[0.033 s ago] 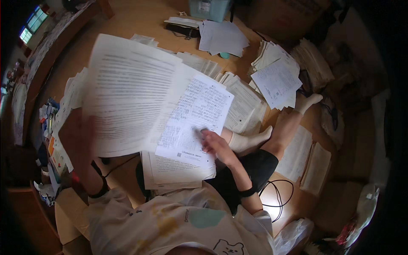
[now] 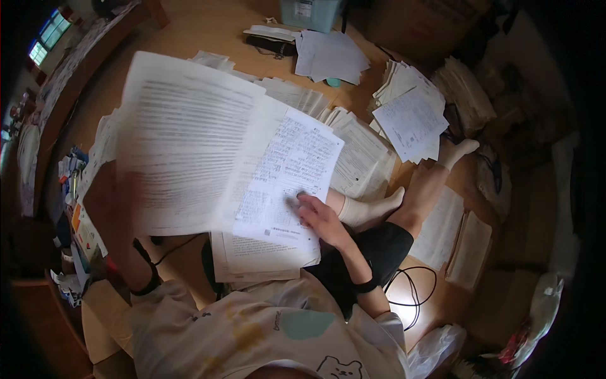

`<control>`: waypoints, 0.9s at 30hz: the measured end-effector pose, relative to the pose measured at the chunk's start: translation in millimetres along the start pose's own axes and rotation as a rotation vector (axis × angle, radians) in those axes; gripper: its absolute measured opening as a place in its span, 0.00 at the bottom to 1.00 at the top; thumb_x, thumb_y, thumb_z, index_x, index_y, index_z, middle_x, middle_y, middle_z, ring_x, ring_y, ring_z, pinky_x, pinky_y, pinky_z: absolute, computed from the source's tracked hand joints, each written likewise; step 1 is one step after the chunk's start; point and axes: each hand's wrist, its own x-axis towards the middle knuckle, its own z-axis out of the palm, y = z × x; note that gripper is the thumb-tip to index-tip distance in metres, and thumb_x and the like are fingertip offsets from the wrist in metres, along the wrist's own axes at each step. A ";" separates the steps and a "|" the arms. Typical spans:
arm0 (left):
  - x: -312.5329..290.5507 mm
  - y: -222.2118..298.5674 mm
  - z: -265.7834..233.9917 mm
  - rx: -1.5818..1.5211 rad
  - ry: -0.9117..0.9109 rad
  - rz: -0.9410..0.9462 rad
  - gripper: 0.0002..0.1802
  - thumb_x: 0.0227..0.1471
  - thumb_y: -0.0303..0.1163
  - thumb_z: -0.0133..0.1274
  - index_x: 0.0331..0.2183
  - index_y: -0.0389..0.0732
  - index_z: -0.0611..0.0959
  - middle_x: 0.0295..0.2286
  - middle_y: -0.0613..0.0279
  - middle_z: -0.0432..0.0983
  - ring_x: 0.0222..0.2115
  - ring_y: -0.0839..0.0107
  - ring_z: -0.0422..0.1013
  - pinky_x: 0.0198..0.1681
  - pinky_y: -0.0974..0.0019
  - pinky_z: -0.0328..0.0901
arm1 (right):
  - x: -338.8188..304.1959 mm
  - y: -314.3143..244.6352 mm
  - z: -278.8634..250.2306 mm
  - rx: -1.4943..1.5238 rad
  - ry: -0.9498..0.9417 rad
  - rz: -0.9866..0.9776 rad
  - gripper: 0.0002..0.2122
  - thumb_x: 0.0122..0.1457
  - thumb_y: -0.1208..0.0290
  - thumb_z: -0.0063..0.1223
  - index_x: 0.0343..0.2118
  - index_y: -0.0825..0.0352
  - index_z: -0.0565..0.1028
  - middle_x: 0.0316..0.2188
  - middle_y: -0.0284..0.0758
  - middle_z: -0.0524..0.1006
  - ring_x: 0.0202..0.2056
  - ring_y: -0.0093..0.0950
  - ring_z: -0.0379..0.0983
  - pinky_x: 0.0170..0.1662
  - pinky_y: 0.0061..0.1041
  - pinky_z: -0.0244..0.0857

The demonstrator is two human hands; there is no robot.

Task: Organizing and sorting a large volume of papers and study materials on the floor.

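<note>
I sit on a wooden floor with a stack of papers (image 2: 259, 260) on my lap. My left hand (image 2: 117, 211), blurred, holds up a large printed sheet (image 2: 189, 139) by its lower left edge, lifted toward the camera. My right hand (image 2: 319, 218) rests flat on a smaller sheet (image 2: 284, 177) covered in dense writing that lies on top of the lap stack, fingers pointing left. A dark band is on each wrist. My legs in white socks (image 2: 372, 208) stretch out to the right.
Piles of paper surround me: a fanned pile (image 2: 410, 120) at right, loose sheets (image 2: 331, 54) at the back, more sheets (image 2: 468, 252) beside my knee. A teal box (image 2: 309, 11) stands at the far edge. A black cable (image 2: 410, 290) loops near my hip. Small clutter (image 2: 72, 189) lies left.
</note>
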 end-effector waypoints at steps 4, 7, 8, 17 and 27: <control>-0.6 -16.5 -23.1 -0.213 0.066 -0.015 0.11 0.45 0.24 0.47 0.35 0.32 0.74 0.26 0.66 0.72 0.26 0.79 0.66 0.29 0.77 0.60 | 11.0 1.3 0.7 -0.265 0.001 -0.094 0.19 0.48 0.68 0.52 0.42 0.71 0.64 0.28 0.41 0.72 0.30 0.29 0.69 0.34 0.24 0.63; 2.5 -8.5 -31.8 -0.240 0.200 -0.037 0.10 0.43 0.24 0.49 0.33 0.34 0.76 0.23 0.67 0.72 0.26 0.86 0.64 0.29 0.80 0.58 | 11.6 -10.8 -5.2 -0.776 0.362 -0.321 0.25 0.44 0.67 0.56 0.43 0.74 0.63 0.26 0.42 0.72 0.28 0.29 0.70 0.31 0.22 0.64; 3.5 -6.7 -30.9 -0.230 0.205 -0.040 0.10 0.43 0.24 0.49 0.33 0.34 0.76 0.23 0.67 0.72 0.26 0.86 0.64 0.29 0.80 0.58 | 14.5 -8.5 -7.1 -0.772 0.351 -0.326 0.25 0.44 0.67 0.56 0.43 0.74 0.63 0.26 0.42 0.72 0.28 0.29 0.70 0.31 0.22 0.64; 12.7 0.8 11.0 0.209 0.075 0.153 0.09 0.40 0.25 0.50 0.30 0.35 0.76 0.24 0.53 0.72 0.26 0.62 0.70 0.29 0.67 0.64 | 23.9 15.3 -27.5 -0.193 0.377 -0.171 0.17 0.45 0.74 0.54 0.37 0.78 0.66 0.20 0.37 0.73 0.22 0.20 0.68 0.26 0.18 0.62; -2.6 18.9 130.7 0.168 -0.198 0.748 0.06 0.35 0.22 0.51 0.24 0.36 0.75 0.25 0.62 0.71 0.31 0.67 0.66 0.33 0.66 0.61 | 6.4 -42.3 -158.8 0.147 0.927 -0.547 0.03 0.51 0.77 0.44 0.25 0.71 0.69 0.18 0.25 0.66 0.23 0.13 0.61 0.24 0.11 0.54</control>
